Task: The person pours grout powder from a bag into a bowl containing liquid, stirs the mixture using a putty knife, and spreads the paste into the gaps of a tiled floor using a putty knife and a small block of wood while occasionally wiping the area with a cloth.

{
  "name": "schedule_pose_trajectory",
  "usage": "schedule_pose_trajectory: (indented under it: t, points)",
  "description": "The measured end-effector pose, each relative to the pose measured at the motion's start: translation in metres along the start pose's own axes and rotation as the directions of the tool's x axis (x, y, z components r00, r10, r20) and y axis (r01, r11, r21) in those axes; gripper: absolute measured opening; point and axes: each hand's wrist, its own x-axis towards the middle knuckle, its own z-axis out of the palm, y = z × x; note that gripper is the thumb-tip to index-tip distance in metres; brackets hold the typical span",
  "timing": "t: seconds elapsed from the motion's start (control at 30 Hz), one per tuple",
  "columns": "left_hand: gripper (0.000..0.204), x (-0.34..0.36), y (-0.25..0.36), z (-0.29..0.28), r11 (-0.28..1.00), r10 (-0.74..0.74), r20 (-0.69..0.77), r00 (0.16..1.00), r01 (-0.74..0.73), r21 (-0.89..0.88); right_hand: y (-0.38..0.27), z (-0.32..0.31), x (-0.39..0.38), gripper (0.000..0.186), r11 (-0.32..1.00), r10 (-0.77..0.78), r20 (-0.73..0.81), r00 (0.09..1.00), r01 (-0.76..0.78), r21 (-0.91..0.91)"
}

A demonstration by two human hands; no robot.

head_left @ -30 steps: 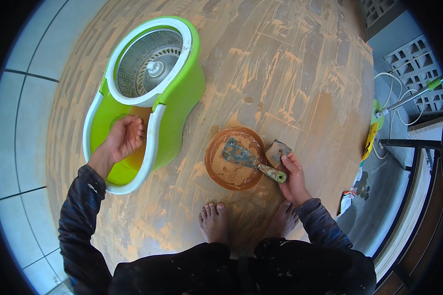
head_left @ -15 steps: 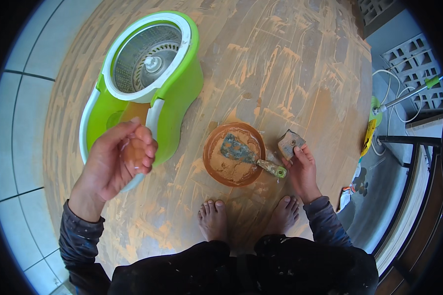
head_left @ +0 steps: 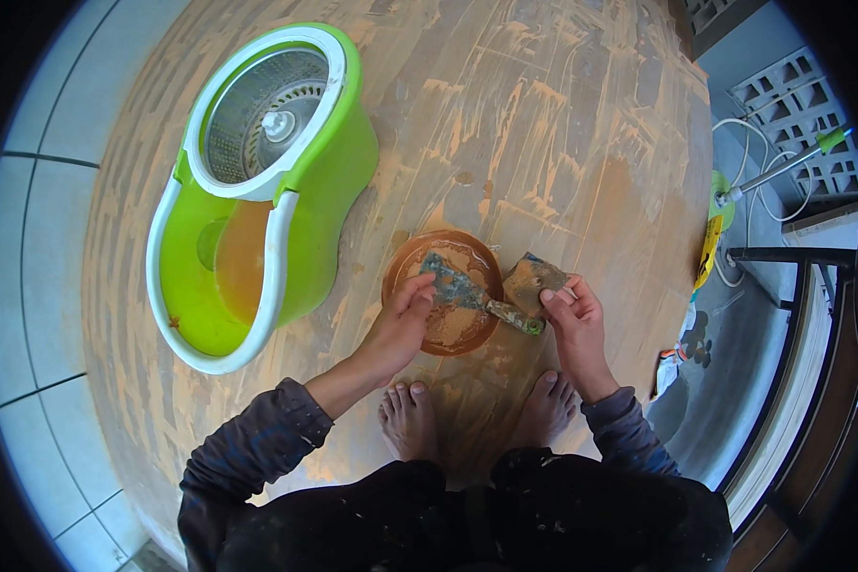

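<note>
Over the left side of a round brown bowl (head_left: 389,276) hangs my left hand (head_left: 398,324), its fingers curled together and its palm hidden. The bowl holds orange-brown powder or paste. A putty knife (head_left: 462,291) with a smeared blade rests across it, its handle sticking out over the right rim. To the right of the bowl, my right hand (head_left: 582,329) pinches a flat squarish scraper (head_left: 534,281) with a hole in it, crusted with filler, between thumb and fingers.
A green spin-mop bucket (head_left: 353,172) with a metal basket and brownish water stands at the left on the filler-streaked wood-look floor (head_left: 543,124). My bare feet (head_left: 410,419) are just below the bowl. A mop (head_left: 782,176) and a black metal frame (head_left: 796,255) are at the right.
My left hand has moved right and down from the bucket to the bowl. My right hand has brought the scraper closer to the bowl and turned it. The view has shifted slightly.
</note>
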Motion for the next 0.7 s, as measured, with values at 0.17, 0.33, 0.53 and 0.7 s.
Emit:
schedule_pose_trajectory:
  t: [0.17,0.33,0.53,0.7]
  points:
    - [0.042,-0.001,-0.021,-0.019,0.889,0.383,0.025,0.924,-0.375,0.263,0.005,0.021,-0.004,0.015,0.987,-0.079,0.082,0.993,0.089,-0.134]
    - [0.04,-0.017,-0.029,-0.008,0.935,0.325,0.03,0.945,-0.326,0.142,0.009,0.053,-0.005,0.013,0.974,-0.078,0.115,0.99,0.101,-0.203]
    - [0.045,-0.032,-0.048,0.012,0.943,0.184,0.165,0.969,-0.127,-0.307,0.018,0.076,-0.011,0.015,0.995,0.092,0.118,0.989,-0.087,-0.046]
    - [0.049,-0.026,-0.053,0.011,0.93,0.347,-0.052,0.937,-0.35,-0.111,0.023,0.073,-0.012,0.016,0.982,0.19,0.088,0.978,-0.189,-0.017]
